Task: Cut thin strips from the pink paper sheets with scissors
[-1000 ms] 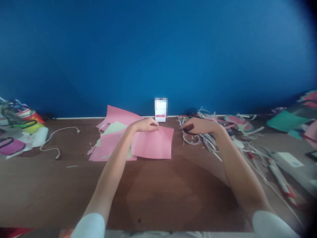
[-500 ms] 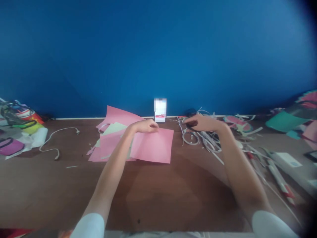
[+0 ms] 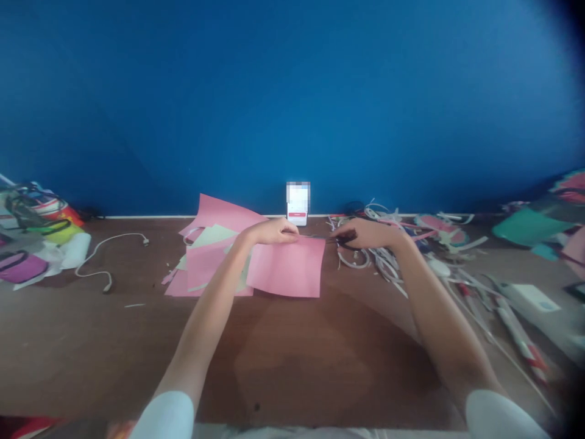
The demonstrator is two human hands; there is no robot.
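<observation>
A pink paper sheet (image 3: 287, 268) hangs a little tilted in front of me, its top edge pinched by the fingers of my left hand (image 3: 276, 231). My right hand (image 3: 368, 235) is closed on dark-handled scissors (image 3: 345, 238). Their thin blades point left and reach the sheet's top right edge; whether they are apart is too blurred to tell. Behind my left forearm lie more pink sheets (image 3: 210, 265) and a pale green sheet (image 3: 212, 236), overlapping.
A phone (image 3: 298, 204) with a lit screen leans on the blue wall (image 3: 292, 103). White strips (image 3: 386, 265) lie tangled beneath my right hand. At left are a white cable (image 3: 95, 247) and a purple pouch (image 3: 25, 266); at right, a white box (image 3: 534, 297) and green paper (image 3: 530, 225).
My right hand has moved left with the scissors, bringing the blades to the sheet's top edge. The sheet and my left hand have shifted slightly right.
</observation>
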